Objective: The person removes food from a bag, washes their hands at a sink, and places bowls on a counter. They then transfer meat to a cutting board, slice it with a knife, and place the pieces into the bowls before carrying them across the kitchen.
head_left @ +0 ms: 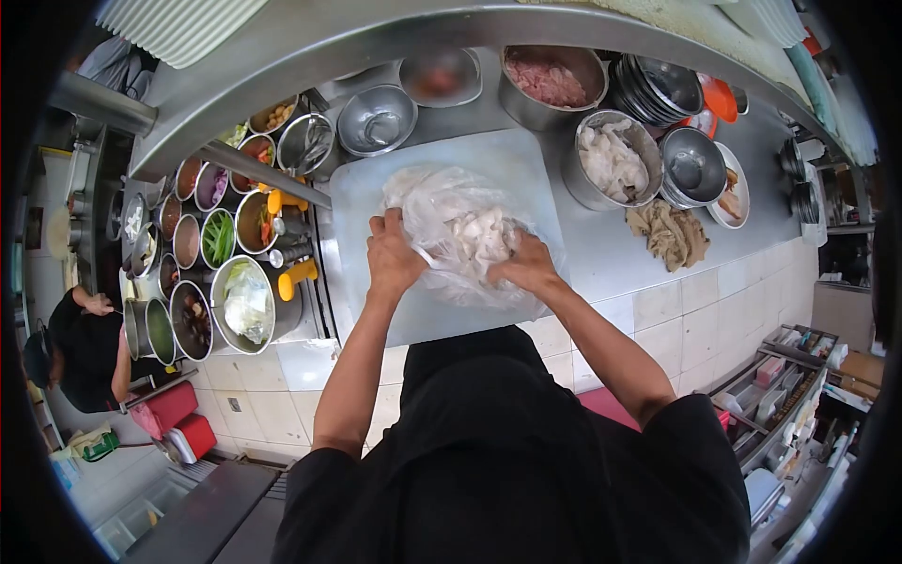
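A clear plastic bag [413,193] lies spread on the white cutting board [376,324] in front of me. Pale, whitish food pieces [481,235], perhaps raw fish or squid, bunch up inside it. My left hand [392,256] grips the bag's left side, its fingers curled into the film. On the opposite side, my right hand [524,265] closes around the bag beside the pale pieces; its fingertips are partly hidden by plastic. Similar pale pieces fill a metal pot [573,183] to the right of the board.
Metal containers of cut vegetables [219,238] and yellow-handled tools [298,279] stand left. Behind the board are a metal bowl [378,119] and a pot of pink meat [552,80]. A brown cloth [669,233] lies right. Another person [89,348] is at far left. A steel shelf edge [395,28] runs overhead.
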Demonstrator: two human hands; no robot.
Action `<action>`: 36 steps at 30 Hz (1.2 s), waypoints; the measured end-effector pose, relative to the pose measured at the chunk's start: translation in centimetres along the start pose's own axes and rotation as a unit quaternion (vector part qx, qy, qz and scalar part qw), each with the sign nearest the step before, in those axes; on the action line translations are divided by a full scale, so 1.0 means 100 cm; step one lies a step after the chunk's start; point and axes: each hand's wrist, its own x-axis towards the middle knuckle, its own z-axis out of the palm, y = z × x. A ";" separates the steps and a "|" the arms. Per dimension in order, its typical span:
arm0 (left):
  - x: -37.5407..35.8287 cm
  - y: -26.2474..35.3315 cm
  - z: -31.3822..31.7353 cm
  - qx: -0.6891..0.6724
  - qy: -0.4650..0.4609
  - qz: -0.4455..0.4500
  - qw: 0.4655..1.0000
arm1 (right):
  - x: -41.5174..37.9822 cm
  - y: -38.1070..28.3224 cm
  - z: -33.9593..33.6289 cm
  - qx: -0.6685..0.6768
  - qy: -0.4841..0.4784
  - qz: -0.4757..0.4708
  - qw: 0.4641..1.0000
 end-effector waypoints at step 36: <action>-0.030 0.074 -0.001 0.003 -0.098 0.027 0.995 | 0.024 0.013 -0.027 0.342 0.035 -0.056 0.937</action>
